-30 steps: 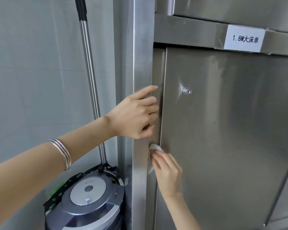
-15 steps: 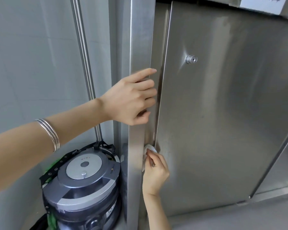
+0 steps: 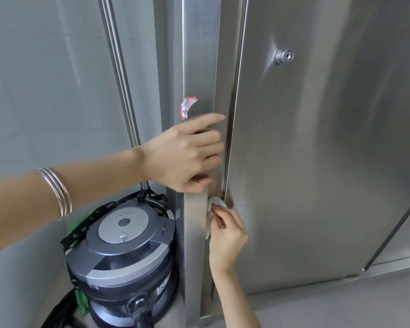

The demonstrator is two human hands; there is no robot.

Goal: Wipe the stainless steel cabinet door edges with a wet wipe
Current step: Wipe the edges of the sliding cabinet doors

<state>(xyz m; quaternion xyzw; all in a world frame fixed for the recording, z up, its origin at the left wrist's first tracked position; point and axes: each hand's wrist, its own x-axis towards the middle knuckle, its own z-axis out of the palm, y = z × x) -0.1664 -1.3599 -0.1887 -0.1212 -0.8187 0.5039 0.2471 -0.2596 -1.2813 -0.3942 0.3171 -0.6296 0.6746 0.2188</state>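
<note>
The stainless steel cabinet door point(image 3: 305, 162) fills the right of the view, with a round lock point(image 3: 283, 56) near its top. My left hand point(image 3: 185, 157) rests on the upright frame post point(image 3: 197, 55) beside the door's left edge, fingers spread flat and thumb under. Just below it, my right hand point(image 3: 227, 235) pinches a white wet wipe point(image 3: 212, 211) and presses it into the narrow gap along the door's left edge.
A grey and black canister vacuum point(image 3: 121, 252) stands on the floor left of the post, its metal tube point(image 3: 118, 67) rising along the tiled wall. A torn red-and-white sticker point(image 3: 187, 107) is on the post. The cabinet's bottom rail point(image 3: 341, 278) meets the floor.
The view has tilted downward, so the label and the top of the door left the frame. Both hands have moved down the door's left edge, the wipe staying pressed in the gap.
</note>
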